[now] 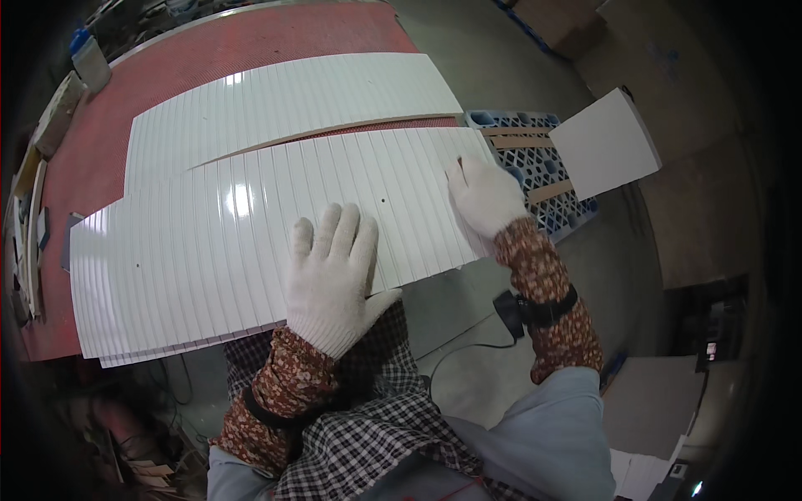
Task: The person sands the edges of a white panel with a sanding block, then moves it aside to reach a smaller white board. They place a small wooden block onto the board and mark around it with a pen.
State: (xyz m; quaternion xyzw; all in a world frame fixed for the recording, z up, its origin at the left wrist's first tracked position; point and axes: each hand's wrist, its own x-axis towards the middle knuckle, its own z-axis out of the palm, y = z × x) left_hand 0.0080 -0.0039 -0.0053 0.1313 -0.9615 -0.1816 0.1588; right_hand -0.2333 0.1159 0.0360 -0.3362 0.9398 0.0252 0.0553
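A glossy white grooved panel lies across the near side of the table, with another panel edge just beneath it along its front. My left hand, in a white knitted glove, rests flat on it near the front edge, fingers spread. Over the panel's right end is my right hand, gloved the same way, its fingers curled closed. A small dark reddish tip shows by those fingertips; the rest of it is hidden. Two small dark spots mark the panel's face. Behind lies a second white grooved panel, partly overlapped by the first.
The table has a red textured top. To the right, a blue-grey plastic pallet carries wooden strips and a white block-like stack. A bottle with a blue cap stands at the far left. A cable hangs beside my right forearm.
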